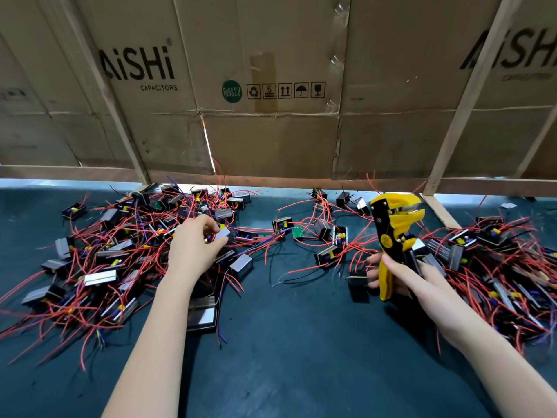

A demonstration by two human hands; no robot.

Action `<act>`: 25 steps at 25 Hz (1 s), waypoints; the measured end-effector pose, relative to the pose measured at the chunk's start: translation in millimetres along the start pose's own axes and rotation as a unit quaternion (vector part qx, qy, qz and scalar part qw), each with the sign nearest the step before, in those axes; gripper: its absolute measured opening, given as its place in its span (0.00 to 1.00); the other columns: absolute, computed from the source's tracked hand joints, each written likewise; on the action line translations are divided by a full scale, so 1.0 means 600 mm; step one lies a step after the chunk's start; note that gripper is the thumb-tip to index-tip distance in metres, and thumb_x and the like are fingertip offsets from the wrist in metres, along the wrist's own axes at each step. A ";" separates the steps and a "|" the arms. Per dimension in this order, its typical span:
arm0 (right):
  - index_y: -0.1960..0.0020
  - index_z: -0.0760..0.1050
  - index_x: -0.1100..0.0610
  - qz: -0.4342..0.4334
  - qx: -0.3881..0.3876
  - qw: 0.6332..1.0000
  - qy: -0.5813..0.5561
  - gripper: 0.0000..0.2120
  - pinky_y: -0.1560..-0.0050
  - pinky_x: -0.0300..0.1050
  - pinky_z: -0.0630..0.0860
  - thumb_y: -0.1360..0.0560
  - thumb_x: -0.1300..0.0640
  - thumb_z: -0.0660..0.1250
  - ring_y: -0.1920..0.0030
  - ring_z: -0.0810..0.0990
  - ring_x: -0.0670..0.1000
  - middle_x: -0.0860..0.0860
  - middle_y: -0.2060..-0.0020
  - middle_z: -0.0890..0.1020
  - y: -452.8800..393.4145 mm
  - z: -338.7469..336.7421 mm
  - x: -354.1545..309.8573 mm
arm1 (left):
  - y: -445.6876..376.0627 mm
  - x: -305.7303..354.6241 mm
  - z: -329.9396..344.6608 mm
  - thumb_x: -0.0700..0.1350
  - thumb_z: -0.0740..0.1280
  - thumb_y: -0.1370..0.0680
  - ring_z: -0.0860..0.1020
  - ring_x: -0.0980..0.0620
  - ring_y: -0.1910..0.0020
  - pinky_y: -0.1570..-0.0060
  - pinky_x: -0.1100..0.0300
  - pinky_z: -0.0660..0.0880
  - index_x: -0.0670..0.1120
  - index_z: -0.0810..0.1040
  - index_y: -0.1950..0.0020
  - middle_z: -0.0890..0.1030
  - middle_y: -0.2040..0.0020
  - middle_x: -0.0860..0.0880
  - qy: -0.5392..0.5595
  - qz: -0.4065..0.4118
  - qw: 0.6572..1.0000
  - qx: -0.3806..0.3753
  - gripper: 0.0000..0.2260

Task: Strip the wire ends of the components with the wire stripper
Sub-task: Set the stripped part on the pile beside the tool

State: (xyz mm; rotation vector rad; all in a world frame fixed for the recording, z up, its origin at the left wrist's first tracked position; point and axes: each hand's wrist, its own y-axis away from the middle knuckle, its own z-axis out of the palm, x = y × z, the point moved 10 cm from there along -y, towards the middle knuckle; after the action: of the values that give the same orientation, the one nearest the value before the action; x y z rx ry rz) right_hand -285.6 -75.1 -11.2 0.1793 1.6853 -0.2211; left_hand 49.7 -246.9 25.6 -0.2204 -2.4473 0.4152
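Note:
My left hand [196,242] reaches into the left pile and pinches a small black component [224,235] with a grey face; its red and blue wires trail off to the right. My right hand [401,276] grips the handles of a yellow and black wire stripper [394,227], which stands upright with its jaws at the top, pointing right. No wire sits in the jaws. Stripper and held component are well apart, with a scatter of parts between them.
A big pile of components with red wires [99,257] covers the left of the dark table [289,342]. Another pile [497,267] lies at the right, and a few loose ones [328,239] in the middle. Cardboard sheets [271,86] on wooden battens wall off the back.

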 end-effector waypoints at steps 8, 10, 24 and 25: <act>0.43 0.80 0.58 0.002 -0.001 1.000 0.002 0.23 0.41 0.55 0.77 0.30 0.42 0.65 0.51 0.85 0.55 0.56 0.53 0.86 -0.001 -0.001 0.003 | 0.005 0.009 -0.016 0.36 0.70 0.28 0.78 0.52 0.60 0.54 0.54 0.77 0.50 0.80 0.62 0.82 0.60 0.52 -0.012 0.004 1.000 -0.004 0.09; 0.44 0.81 0.58 0.002 0.000 1.000 0.000 0.23 0.41 0.54 0.77 0.30 0.43 0.65 0.51 0.85 0.56 0.56 0.53 0.86 -0.001 -0.001 0.004 | 0.004 0.012 -0.014 0.37 0.69 0.29 0.78 0.49 0.60 0.58 0.53 0.77 0.52 0.78 0.62 0.81 0.61 0.52 -0.041 -0.004 0.999 0.009 0.09; 0.44 0.81 0.58 -0.001 -0.001 1.000 -0.010 0.25 0.41 0.55 0.78 0.31 0.41 0.66 0.51 0.84 0.57 0.57 0.53 0.85 -0.006 -0.003 0.011 | -0.001 0.088 0.028 0.42 0.75 0.31 0.74 0.44 0.46 0.49 0.52 0.61 0.51 0.83 0.49 0.84 0.53 0.52 -0.138 0.170 0.971 0.092 0.12; 0.44 0.80 0.58 -0.002 -0.002 1.000 -0.010 0.25 0.41 0.55 0.78 0.31 0.41 0.66 0.51 0.85 0.57 0.57 0.53 0.85 -0.006 -0.003 0.011 | 0.009 0.102 0.007 0.40 0.75 0.31 0.75 0.44 0.47 0.50 0.53 0.60 0.50 0.83 0.49 0.84 0.54 0.52 -0.101 0.191 0.967 0.138 0.12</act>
State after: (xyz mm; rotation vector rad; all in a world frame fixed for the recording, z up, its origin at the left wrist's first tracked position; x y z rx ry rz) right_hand -288.7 -78.1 -17.2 0.1692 1.6666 -0.2222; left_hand -0.2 -226.9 55.3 -0.5558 -2.5053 0.9819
